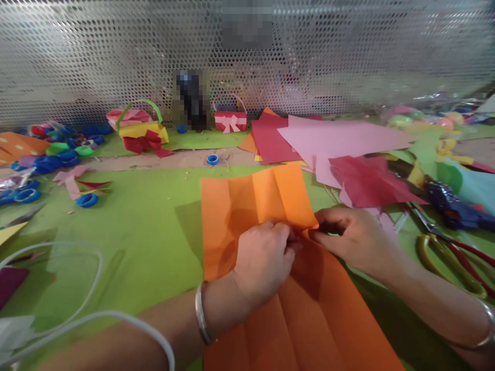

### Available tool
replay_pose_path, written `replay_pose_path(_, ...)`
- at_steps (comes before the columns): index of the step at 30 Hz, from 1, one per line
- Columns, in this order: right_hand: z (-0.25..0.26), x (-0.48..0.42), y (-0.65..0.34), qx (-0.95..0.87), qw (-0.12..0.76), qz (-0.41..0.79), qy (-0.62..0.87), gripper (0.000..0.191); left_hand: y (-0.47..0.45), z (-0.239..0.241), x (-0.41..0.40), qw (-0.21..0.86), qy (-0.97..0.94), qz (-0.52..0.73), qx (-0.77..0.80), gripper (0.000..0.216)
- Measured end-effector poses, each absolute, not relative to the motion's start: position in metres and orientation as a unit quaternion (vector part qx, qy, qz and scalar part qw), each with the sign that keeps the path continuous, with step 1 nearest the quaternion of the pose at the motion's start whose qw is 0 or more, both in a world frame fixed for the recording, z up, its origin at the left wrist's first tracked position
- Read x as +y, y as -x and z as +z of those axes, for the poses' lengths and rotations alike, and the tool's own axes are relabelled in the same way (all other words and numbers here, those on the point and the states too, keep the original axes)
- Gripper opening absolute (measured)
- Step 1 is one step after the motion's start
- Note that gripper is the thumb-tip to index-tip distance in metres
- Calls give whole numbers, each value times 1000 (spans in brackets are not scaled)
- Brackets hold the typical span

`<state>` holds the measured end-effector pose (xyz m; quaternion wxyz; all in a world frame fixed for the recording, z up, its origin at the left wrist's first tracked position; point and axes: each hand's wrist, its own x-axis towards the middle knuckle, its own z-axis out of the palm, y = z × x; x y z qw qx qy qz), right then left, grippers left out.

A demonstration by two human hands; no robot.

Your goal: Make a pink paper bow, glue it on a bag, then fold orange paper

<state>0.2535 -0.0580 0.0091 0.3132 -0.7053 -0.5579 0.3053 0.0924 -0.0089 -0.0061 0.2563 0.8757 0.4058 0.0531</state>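
Note:
A long sheet of orange paper [270,330], marked with lengthwise creases, lies in front of me on the green work surface. Its far end stands raised and bent. My left hand [266,260] is closed over the middle of the sheet, fingers curled at the bend; the fingertips are partly hidden. At the right edge, my right hand [350,234] pinches a corner of the raised part between thumb and fingers.
Two small paper baskets, one yellow [145,135] and one red [231,121], stand by the perforated metal screen [328,62]. Pink paper [340,136], scissors [441,252] and a dark blue glue gun [460,208] lie right. A white cable [98,268] and blue rings [87,200] are left.

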Motion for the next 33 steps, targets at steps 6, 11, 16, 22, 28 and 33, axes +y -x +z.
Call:
replay_pose_path(6, 10, -60, -254, -537, 292, 321, 723, 20, -94, -8, -9, 270, -868, 64, 412, 12)
replay_pose_path(11, 10, -59, -258, -549, 295, 297, 723, 21, -92, -8, -9, 279, -871, 67, 398, 13)
replay_pose_path(16, 5, -58, -264, -577, 294, 289, 705, 26, -92, -8, -9, 282, -873, 71, 391, 11)
replay_pose_path(22, 2, -65, -265, -598, 321, 249, 690, 17, -94, -6, -12, 263, -873, 86, 402, 17)
replay_pose_path(28, 3, -65, -265, -631, 300, 253, 669, 15, -94, -9, -10, 290, -874, 90, 380, 19)
replay_pose_path(33, 12, -64, -278, -702, 231, 314, 596, 25, -96, -11, -9, 264, -879, 65, 392, 22)
